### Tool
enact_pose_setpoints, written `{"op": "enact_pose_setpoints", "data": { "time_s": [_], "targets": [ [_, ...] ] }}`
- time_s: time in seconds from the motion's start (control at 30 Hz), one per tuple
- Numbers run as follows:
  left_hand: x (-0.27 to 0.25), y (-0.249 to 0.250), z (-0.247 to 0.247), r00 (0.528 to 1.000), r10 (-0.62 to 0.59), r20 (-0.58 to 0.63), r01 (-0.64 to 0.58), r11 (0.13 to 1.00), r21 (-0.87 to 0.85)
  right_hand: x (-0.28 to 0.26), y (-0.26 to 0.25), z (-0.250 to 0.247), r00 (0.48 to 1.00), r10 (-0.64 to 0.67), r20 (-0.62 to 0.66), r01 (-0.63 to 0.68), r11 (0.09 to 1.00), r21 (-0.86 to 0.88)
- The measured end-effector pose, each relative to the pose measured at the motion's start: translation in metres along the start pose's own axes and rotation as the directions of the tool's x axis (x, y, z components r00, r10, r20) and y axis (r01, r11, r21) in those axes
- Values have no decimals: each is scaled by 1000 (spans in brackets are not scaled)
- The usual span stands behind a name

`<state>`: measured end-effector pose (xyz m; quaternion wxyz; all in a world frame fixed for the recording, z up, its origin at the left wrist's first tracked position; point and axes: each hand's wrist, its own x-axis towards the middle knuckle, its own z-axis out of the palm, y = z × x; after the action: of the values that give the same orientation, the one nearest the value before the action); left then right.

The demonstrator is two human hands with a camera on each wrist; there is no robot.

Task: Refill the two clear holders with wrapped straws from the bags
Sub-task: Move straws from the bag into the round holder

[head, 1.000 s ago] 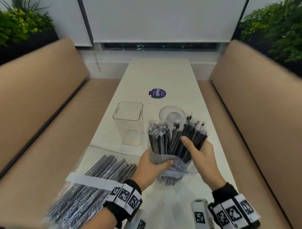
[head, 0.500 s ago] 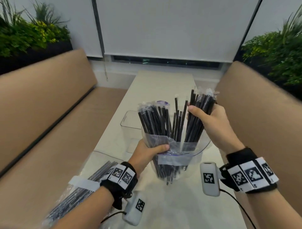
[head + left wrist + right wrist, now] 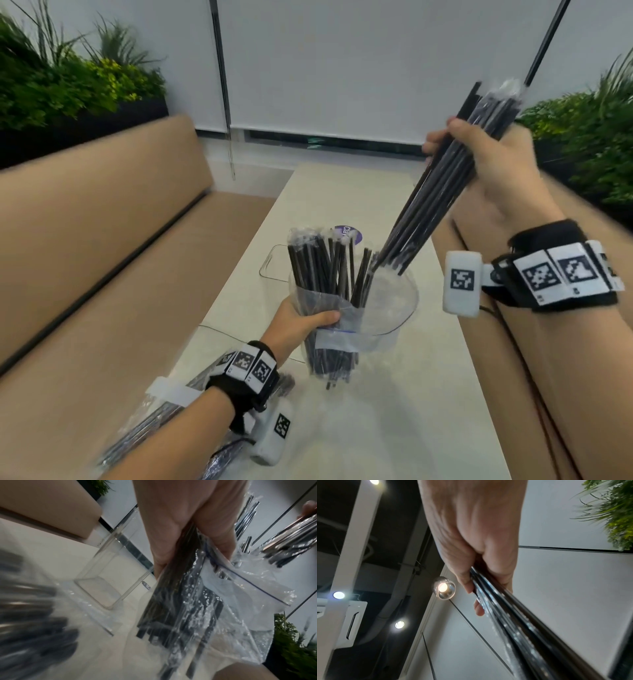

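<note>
My left hand (image 3: 301,325) grips an open clear bag (image 3: 337,337) round its middle, fingers curled about the plastic and the black wrapped straws (image 3: 322,270) standing upright inside it. The bag hangs just above the table (image 3: 394,411).

My right hand (image 3: 493,161) is raised high and closed round a separate bundle of straws (image 3: 442,192) — tilted, upper ends toward the window blind, lower ends over the bag's mouth. Whether those ends touch the bag I cannot tell.

Square clear holder (image 3: 274,263) stands on the table behind the bag, nothing visible in it in the left wrist view (image 3: 109,577). The round holder is not discernible behind the plastic.

A second bag of straws (image 3: 154,418) lies flat at the near left corner of the table — partly under my left forearm.
</note>
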<state>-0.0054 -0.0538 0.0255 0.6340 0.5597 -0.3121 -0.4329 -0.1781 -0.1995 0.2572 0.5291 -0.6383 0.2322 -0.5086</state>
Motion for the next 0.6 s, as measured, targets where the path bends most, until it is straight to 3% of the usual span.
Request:
{"op": "enact_pose_setpoints", "data": {
  "time_s": [0.13,0.23,0.33,0.47,0.6],
  "targets": [
    [-26,-10,-16,999,-36,14,35,997,64,19,-10,-8,990,-100,-96,107,991,74],
    [-43,-16,-28,998,-55,13,54,997,52,23,26,-1,987,-97,-125,92,995,-50],
    [-55,-20,-35,998,-56,-29,57,998,23,15,91,14,995,-30,-99,11,982,-189],
    [-61,-23,-41,997,-55,-61,55,998,-7,-10,172,17,977,174,-124,-202,941,-270],
    [-62,-26,-43,996,-44,-81,43,999,-21,-24,208,5,954,245,-170,-294,875,-386]
  ]
}}
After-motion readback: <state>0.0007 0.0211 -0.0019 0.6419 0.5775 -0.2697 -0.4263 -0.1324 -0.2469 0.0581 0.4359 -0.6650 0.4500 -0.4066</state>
